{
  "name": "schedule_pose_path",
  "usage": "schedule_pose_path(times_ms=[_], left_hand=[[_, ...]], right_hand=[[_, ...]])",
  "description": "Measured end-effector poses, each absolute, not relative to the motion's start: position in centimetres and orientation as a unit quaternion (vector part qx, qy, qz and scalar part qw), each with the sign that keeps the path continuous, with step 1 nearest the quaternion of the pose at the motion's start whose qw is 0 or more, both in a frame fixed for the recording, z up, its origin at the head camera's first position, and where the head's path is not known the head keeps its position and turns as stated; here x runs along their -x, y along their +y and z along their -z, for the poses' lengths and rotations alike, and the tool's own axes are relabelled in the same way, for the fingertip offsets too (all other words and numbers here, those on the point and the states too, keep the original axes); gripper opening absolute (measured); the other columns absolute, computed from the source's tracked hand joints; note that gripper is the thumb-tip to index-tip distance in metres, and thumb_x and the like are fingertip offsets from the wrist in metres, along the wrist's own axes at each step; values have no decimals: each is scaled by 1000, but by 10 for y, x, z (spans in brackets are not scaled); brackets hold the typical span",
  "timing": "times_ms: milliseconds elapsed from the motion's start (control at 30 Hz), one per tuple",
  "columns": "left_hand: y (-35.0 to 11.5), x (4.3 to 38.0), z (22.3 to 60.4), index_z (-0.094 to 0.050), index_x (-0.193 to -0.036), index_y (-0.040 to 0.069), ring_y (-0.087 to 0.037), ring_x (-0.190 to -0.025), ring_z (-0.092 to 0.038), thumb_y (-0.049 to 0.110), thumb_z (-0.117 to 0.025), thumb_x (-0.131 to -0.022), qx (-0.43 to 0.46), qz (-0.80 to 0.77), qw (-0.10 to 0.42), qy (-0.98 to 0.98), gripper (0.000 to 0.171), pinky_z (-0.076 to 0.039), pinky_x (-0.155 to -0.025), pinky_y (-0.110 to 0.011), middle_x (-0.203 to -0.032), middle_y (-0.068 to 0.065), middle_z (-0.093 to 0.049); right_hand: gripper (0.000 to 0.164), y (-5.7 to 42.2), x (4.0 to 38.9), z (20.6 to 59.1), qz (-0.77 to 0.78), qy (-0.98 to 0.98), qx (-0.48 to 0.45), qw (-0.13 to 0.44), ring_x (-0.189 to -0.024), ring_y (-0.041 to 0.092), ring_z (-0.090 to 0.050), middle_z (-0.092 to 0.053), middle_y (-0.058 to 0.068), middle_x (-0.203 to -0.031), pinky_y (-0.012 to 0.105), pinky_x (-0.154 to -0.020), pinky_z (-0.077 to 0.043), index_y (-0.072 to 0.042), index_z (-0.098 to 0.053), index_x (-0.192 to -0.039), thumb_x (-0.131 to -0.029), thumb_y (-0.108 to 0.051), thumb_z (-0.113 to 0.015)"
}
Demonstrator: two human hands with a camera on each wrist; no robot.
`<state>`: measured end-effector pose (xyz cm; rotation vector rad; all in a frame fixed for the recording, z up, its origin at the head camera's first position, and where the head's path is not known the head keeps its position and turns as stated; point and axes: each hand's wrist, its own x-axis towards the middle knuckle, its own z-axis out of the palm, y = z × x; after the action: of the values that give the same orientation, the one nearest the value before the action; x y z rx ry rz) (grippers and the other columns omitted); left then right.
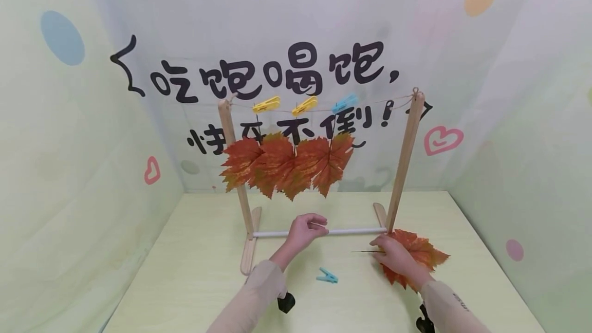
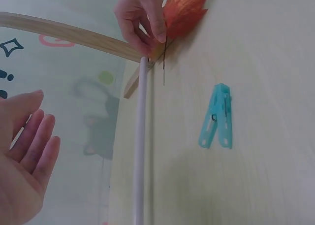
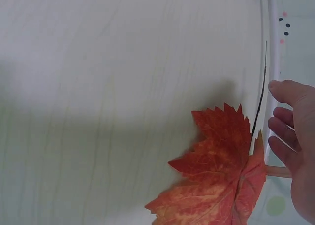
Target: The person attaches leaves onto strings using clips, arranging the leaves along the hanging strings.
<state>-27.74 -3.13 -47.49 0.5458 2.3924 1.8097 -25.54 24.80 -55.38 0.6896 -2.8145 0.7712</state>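
My left hand (image 1: 307,231) hovers over the white rod (image 1: 353,231) of a wooden frame, fingers loosely bent and holding nothing. In the left wrist view its palm (image 2: 19,161) faces the rod. My right hand (image 1: 393,255) reaches over a loose orange-red maple leaf (image 1: 423,253) near the frame's right foot. Its thumb and fingers (image 3: 285,129) are relaxed and parted beside the leaf's thin dark stem (image 3: 261,99). A blue clothespin (image 1: 328,275) lies on the table between the hands, also seen as a clothespin (image 2: 216,115) in the left wrist view.
Three similar leaves (image 1: 289,164) hang from a string between the frame's posts (image 1: 407,158), under two yellow clothespins (image 1: 305,106) and a blue clothespin (image 1: 346,102). The pale table (image 1: 185,271) meets printed fabric walls (image 1: 522,117) at the back and sides.
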Motion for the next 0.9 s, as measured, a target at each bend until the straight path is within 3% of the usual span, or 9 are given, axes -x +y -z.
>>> schedule_pose_path(times_ms=[133, 333, 600, 900], left_hand=[[-36, 284, 501, -64, -101, -1, -21, -84, -65, 6, -70, -78, -170, -584, 65, 791, 24, -53, -71, -29, -98, -12, -66], [-45, 282, 520, -64, -101, 1, -22, -87, -63, 10, -73, -76, -164, -565, 93, 803, 28, -53, -72, -30, -103, -18, -63], [-52, 278, 538, -61, -104, -8, -25, -86, -64, 4, -72, -75, -166, -560, 108, 804, 34, -53, -71, -29, -104, -24, -61], [-52, 270, 551, -62, -104, -4, -26, -89, -60, 7, -75, -72, -171, -510, 126, 834, 36, -50, -75, -32, -102, -17, -63]], right_hand=[[19, 246, 256, 559, -239, -940, -228, 80, -79, 22, -60, -63, 8, -88, 38, -71, -51, 2, -66, -94, -75, -2, -69], [15, 245, 260, 569, -217, -942, -237, 100, -77, 19, -59, -62, 4, -82, 35, -71, -51, 0, -67, -88, -74, 0, -69], [12, 246, 263, 579, -197, -944, -232, 130, -72, 14, -59, -59, -3, -75, 30, -66, -51, -6, -68, -81, -72, 1, -72], [11, 243, 261, 581, -176, -946, -239, 132, -69, 12, -58, -60, -5, -73, 28, -64, -51, -8, -69, -78, -72, 1, -71]])
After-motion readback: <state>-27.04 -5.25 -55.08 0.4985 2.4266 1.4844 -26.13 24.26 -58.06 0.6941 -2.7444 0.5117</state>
